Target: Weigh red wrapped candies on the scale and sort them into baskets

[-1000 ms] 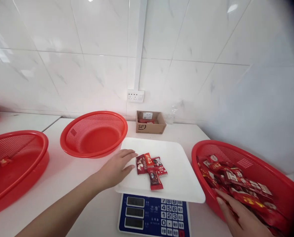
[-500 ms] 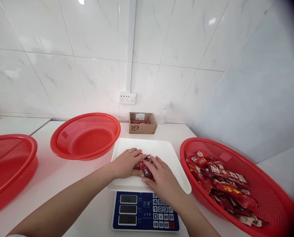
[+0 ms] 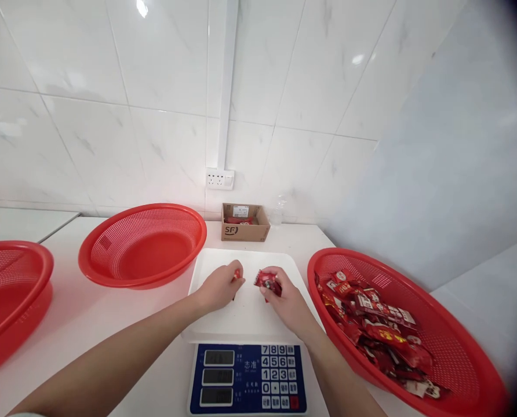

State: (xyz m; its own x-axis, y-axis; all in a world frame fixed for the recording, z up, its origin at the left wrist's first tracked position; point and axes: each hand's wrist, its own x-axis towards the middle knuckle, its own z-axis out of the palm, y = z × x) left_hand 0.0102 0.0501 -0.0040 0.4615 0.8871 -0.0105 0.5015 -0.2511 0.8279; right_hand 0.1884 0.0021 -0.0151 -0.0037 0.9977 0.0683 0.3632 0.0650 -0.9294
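Over the white pan point(image 3: 210, 263) of a digital scale, my left hand point(image 3: 220, 286) is closed around a small red packet point(image 3: 237, 273), mostly hidden by the fingers. To its right, my right hand point(image 3: 287, 298) grips red snack packets point(image 3: 267, 281) with dark and white print; how many cannot be made out. A gap separates the two hands, with bare white pan between them. Below the pan sits the scale's blue panel point(image 3: 250, 385), with three displays on the left and a keypad on the right.
At the right, a red basket point(image 3: 467, 341) holds a pile of red packets point(image 3: 380, 324). Two more red baskets stand at the left, one round point(image 3: 154, 260) and one cut off point(image 3: 15, 301). Behind the scale are a cardboard box point(image 3: 246, 231) and a clear plastic container point(image 3: 277, 211) by the tiled wall.
My hands were together over red packets on the pan. They have moved apart, each lifting packets, and the pan between them shows bare. The view has shifted slightly.
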